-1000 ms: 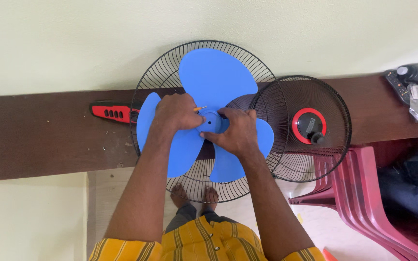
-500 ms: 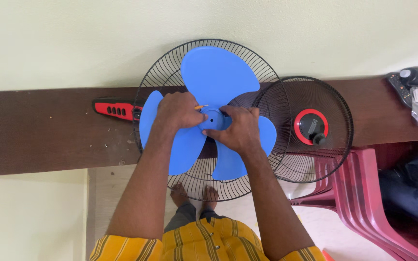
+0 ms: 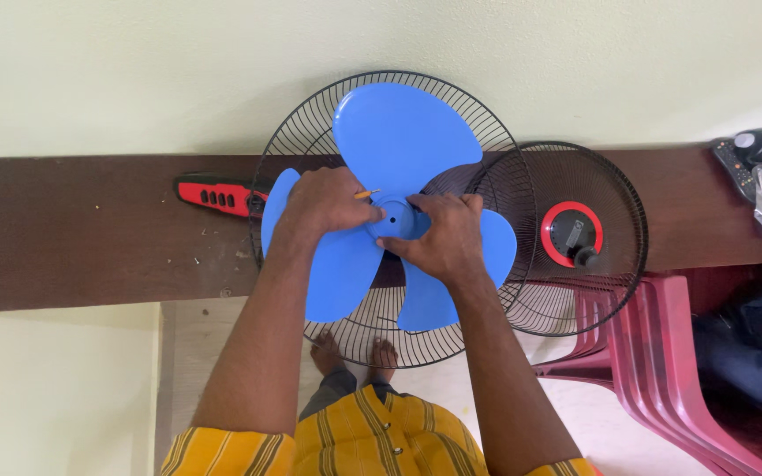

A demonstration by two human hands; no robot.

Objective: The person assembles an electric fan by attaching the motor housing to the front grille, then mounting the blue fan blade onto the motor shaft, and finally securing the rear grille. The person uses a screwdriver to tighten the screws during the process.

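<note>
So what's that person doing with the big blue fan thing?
A person has both hands on a blue fan blade that sits inside a round black wire guard on a dark wooden shelf. The left hand and right hand press around the blade's middle hub. A second wire guard with a red centre lies beside it, and a red-and-black tool lies on the other side.
</note>
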